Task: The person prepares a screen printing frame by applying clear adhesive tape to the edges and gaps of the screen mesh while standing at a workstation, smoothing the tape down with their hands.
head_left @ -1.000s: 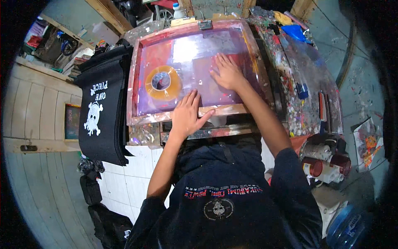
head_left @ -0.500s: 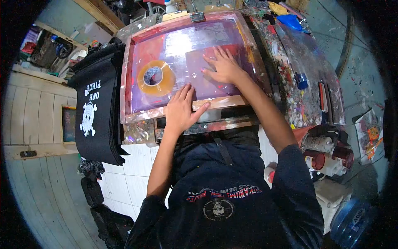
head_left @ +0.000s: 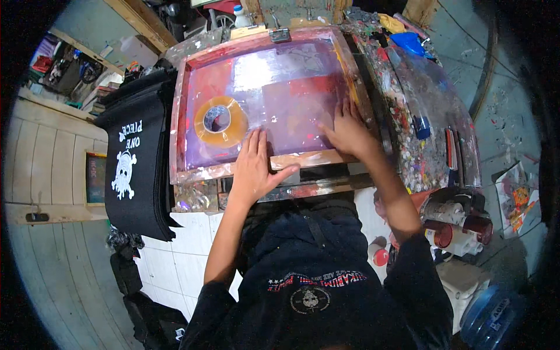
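Observation:
A wooden-framed printing screen with purple mesh lies flat before me, its inside patched with red and pale areas. On its mesh, toward the left, rests a roll of clear tape with a yellowish tint. My left hand is spread flat over the near rail of the frame, fingertips reaching onto the mesh beside the tape. My right hand lies on the mesh near the right side rail, fingers stretched out and slightly blurred. Neither hand holds anything. At the far edge, a metal hinge clamp grips the frame.
Black fabric pieces with a white skull print hang in a stack left of the frame. A paint-spattered tabletop stretches along the right, bearing a blue bag and a dark blue jar. Bottles with red lids stand lower right.
My right hand has slid toward me and to the right, from the mesh's middle to near the right rail. My left hand stays nearly in place on the near rail.

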Tool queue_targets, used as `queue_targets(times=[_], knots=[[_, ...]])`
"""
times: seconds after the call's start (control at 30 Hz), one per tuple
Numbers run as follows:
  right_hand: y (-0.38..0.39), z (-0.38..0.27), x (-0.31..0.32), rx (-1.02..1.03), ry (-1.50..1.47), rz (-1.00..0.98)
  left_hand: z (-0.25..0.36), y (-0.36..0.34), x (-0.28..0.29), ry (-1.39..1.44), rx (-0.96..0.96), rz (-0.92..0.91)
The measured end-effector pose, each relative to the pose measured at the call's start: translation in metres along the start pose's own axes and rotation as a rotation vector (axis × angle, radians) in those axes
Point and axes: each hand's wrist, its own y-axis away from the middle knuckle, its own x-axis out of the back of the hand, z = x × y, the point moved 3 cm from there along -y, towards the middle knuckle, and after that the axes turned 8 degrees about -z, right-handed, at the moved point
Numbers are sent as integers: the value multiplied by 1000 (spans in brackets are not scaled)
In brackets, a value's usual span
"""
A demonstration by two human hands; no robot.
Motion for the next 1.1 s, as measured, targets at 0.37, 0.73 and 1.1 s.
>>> queue_targets(times=[0.37, 0.73, 1.1], knots=[[-7, 0, 2, -7, -106, 83, -9, 4, 0, -27, 31, -67], [-23, 9, 22, 71, -209, 71, -8, 5, -1, -37, -14, 2], [-48, 10, 19, 106, -51, 190, -7, 6, -4, -30, -11, 33]])
